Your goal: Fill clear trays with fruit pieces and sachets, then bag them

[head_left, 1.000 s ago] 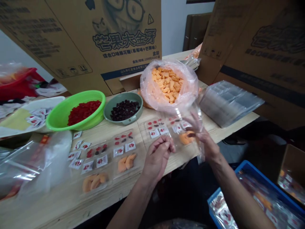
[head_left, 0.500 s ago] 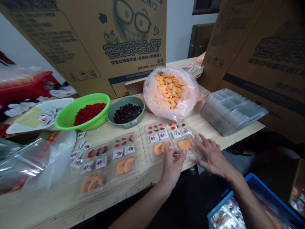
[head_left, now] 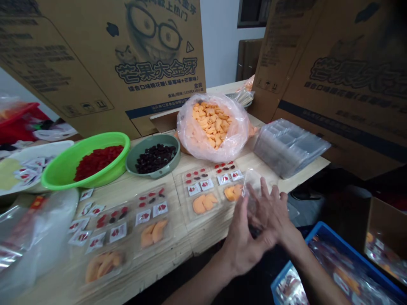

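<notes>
My left hand (head_left: 243,241) is at the table's front edge, its index finger and thumb stretched apart. My right hand (head_left: 271,212) is beside it, fingers spread over a piece of thin clear plastic (head_left: 253,177); the hands overlap near the thumb, and whether either pinches the plastic is hidden. Just left of them are clear compartment trays (head_left: 187,216) holding red and dark gummies, small printed sachets (head_left: 206,184) and orange candies (head_left: 204,203). Farther left, two more filled trays (head_left: 135,250) sit side by side.
Behind the trays stand a green bowl (head_left: 125,169) of red gummies, a grey-green bowl (head_left: 163,169) of dark ones and a plastic bag (head_left: 187,142) of orange candies. Stacked clear trays (head_left: 286,148) lie right. Large cartons (head_left: 95,63) rise behind. A blue crate (head_left: 318,231) is below right.
Both hands have moved off the right-hand filled tray, toward the table's front edge and closer together. My left hand's pinch has spread apart. The view has turned to the right.
</notes>
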Tool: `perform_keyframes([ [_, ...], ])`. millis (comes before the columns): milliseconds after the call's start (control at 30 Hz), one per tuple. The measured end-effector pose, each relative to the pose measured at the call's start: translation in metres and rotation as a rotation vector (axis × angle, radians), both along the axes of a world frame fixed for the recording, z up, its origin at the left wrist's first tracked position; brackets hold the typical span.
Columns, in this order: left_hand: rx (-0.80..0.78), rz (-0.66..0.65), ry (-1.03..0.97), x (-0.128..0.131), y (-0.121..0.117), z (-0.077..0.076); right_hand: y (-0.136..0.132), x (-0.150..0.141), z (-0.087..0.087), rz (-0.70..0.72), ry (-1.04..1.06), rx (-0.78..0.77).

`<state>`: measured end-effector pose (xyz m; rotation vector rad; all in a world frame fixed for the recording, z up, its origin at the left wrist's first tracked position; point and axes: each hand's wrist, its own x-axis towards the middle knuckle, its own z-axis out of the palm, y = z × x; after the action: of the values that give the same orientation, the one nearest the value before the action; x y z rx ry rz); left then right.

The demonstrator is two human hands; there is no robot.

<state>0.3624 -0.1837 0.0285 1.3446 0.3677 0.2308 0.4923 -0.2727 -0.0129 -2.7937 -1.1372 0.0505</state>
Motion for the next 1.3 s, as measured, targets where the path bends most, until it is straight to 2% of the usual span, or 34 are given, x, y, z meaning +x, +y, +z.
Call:
perform_keyframes([
  [67,0.097,-0.044,-0.064,-0.002,-0.007,0.0,-0.003,0.0,0.004,0.04,-0.088,0.01],
  [167,0.16,0.05,-0.124,0.0,-0.01,-0.004,-0.011,0.007,0.012,0.055,-0.176,0.007],
  [267,0.269,0.11,-0.149,-0.001,-0.004,-0.007,-0.02,0.028,0.015,-0.034,-0.107,-0.025],
  [333,0.308,0.149,-0.131,-0.008,0.003,-0.008,-0.021,0.046,0.008,-0.135,-0.007,-0.049],
  [433,0.138,0.231,0.028,-0.026,0.013,-0.014,-0.01,0.067,-0.017,-0.252,0.029,-0.051],
  [500,-0.048,0.28,0.159,-0.038,0.02,-0.021,0.003,0.075,-0.036,-0.26,-0.023,-0.03],
  [567,-0.193,0.338,0.219,-0.047,0.027,-0.027,0.014,0.081,-0.047,-0.245,-0.052,-0.012],
  [667,-0.339,0.447,0.209,-0.057,0.041,-0.03,0.019,0.079,-0.041,-0.255,-0.038,0.023],
  [767,-0.373,0.551,0.156,-0.061,0.05,-0.03,0.014,0.058,-0.016,-0.296,-0.024,0.252],
  [833,-0.363,0.584,0.105,-0.06,0.051,-0.032,0.013,0.031,0.001,-0.302,0.243,0.517],
  [933,-0.33,0.538,0.046,-0.054,0.044,-0.039,0.026,-0.014,0.011,-0.26,1.06,0.867],
  [1000,-0.292,0.471,0.03,-0.05,0.038,-0.043,0.041,-0.034,0.009,-0.225,1.404,1.054],
  [1067,-0.277,0.445,0.015,-0.047,0.036,-0.044,0.052,-0.04,0.004,-0.212,1.504,1.193],
  [1133,-0.314,0.472,-0.01,-0.048,0.042,-0.04,0.056,-0.035,0.001,-0.208,1.504,1.237],
  [1200,-0.368,0.507,-0.023,-0.05,0.054,-0.032,0.054,-0.026,0.0,-0.155,1.518,1.179],
  [1300,-0.348,0.463,-0.001,-0.053,0.073,-0.021,0.049,-0.014,0.001,-0.045,1.545,1.013],
])
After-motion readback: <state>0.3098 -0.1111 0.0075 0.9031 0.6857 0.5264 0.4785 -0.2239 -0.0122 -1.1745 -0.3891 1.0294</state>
